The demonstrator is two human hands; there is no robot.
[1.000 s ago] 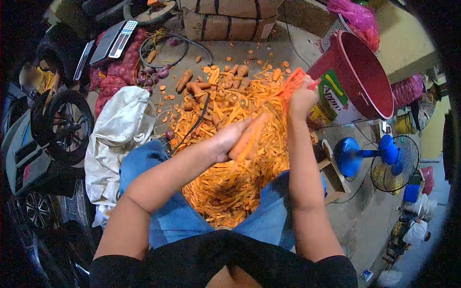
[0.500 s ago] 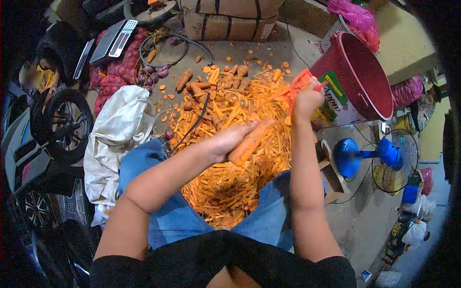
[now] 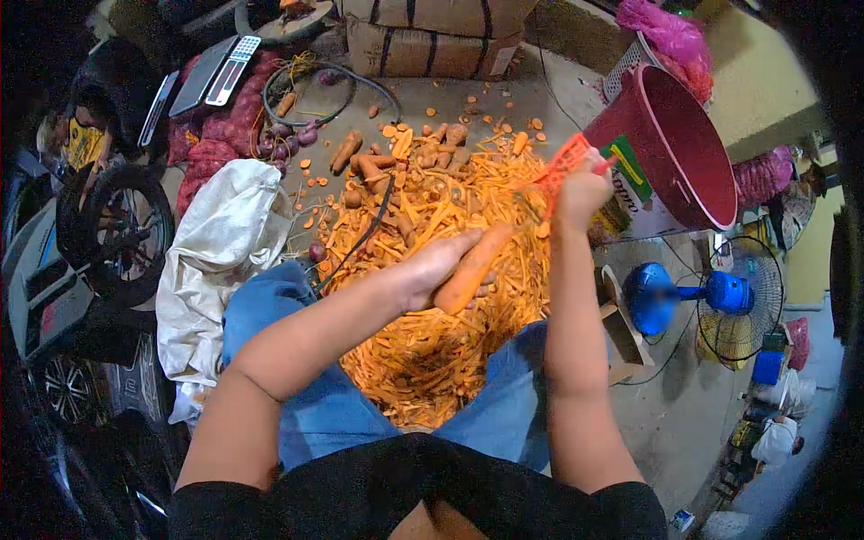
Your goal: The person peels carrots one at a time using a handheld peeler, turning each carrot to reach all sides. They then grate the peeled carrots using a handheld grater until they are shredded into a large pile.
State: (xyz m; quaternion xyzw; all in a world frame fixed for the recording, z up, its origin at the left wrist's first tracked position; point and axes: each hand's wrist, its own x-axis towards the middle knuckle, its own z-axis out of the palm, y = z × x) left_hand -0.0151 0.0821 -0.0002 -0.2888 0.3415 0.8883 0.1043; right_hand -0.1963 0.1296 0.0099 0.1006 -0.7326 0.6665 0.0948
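Note:
My left hand (image 3: 441,270) is wrapped round a large peeled carrot (image 3: 473,270), held slantwise above the heap. In my right hand (image 3: 583,193) is a red plastic peeler (image 3: 560,166) with holes in its body, raised to the right of the carrot and apart from it. Fine detail of its blade is blurred. A big heap of carrot peelings (image 3: 423,346) lies between my knees. Several unpeeled carrots (image 3: 369,171) rest on the far left part of the heap.
A red bucket (image 3: 621,108) leans at the right of the heap. Further right stands a blue fan (image 3: 729,292). A white sack (image 3: 216,261) and red onions (image 3: 292,139) are on the left. Taped cardboard boxes (image 3: 432,54) stand behind. A black cord (image 3: 373,225) crosses the peelings.
The carrot has shifted slightly to the right and turned a little in my left hand. My right hand with the peeler has moved slightly right and down.

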